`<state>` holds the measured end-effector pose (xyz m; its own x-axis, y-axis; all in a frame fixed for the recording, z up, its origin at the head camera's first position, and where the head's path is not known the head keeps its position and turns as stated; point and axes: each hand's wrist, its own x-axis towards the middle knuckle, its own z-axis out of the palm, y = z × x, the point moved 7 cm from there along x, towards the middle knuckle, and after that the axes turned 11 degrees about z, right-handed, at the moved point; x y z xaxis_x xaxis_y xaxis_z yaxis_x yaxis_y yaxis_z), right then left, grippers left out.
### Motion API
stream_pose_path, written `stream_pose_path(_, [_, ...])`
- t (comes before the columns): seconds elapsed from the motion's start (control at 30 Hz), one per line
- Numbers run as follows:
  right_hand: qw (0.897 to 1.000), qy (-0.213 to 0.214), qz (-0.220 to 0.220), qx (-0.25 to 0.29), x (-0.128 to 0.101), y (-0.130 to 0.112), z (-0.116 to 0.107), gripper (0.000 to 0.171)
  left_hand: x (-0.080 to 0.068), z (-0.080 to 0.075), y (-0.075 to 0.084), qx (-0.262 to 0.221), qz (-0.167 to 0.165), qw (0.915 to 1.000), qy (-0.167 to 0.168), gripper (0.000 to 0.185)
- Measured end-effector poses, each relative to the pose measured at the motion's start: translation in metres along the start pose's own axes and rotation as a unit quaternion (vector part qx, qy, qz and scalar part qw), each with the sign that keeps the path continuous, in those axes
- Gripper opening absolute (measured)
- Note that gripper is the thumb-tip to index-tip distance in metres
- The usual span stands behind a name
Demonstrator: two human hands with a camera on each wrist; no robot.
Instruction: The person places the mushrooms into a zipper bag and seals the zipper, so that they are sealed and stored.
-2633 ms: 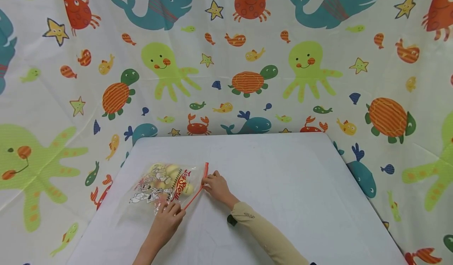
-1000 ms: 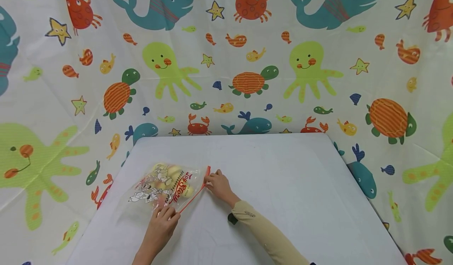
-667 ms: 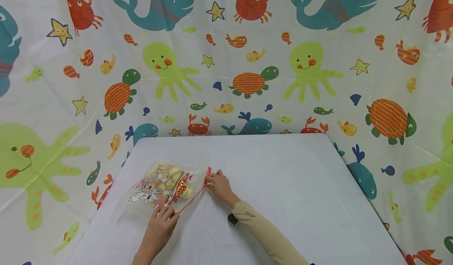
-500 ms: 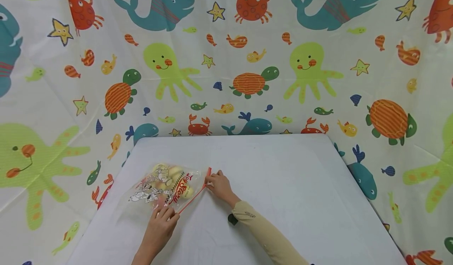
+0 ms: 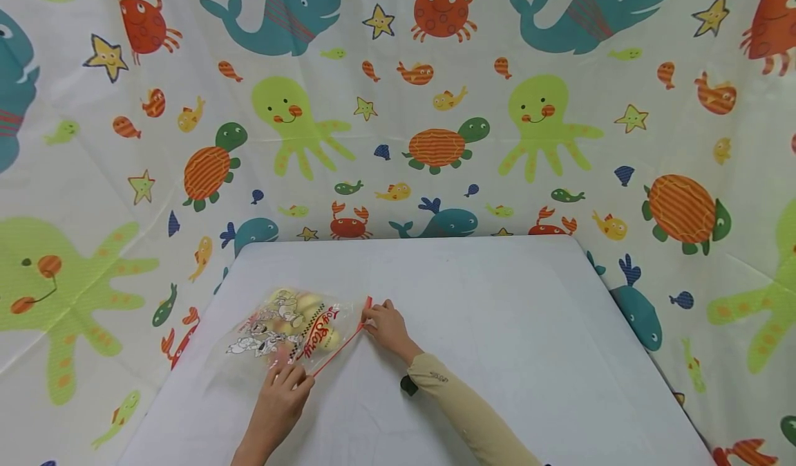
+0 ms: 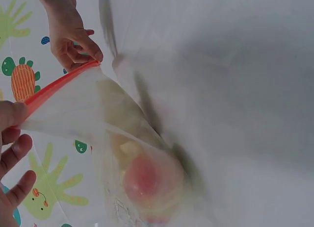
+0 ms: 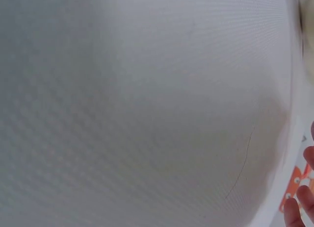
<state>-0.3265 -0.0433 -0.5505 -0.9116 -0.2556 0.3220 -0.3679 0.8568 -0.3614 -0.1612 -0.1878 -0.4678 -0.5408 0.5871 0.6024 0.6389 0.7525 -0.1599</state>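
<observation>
Red "Toy Story" lettering on the clear zip bag (image 5: 282, 328)

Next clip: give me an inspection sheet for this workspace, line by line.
Surface: white table, bare apart from the bag.
Job's things: clear printed zip bag lying flat, yellowish round pieces inside; red zip strip along its right edge.
Clutter: nothing seen.
Grippers: left hand pinches the strip's near end; right hand pinches its far end.
Cables: nothing seen.
Surroundings: sea-animal print curtain behind and at both sides.
</observation>
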Motion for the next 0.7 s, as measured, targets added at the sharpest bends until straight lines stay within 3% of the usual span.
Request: stream_pose_path(0.7, [1.000, 0.005, 0.023, -0.005, 0.0023, 0.0033, -0.0026, 0.011, -0.0013, -0.0093, 0.0004, 0.005, 0.000, 0.9998, 0.017, 0.062])
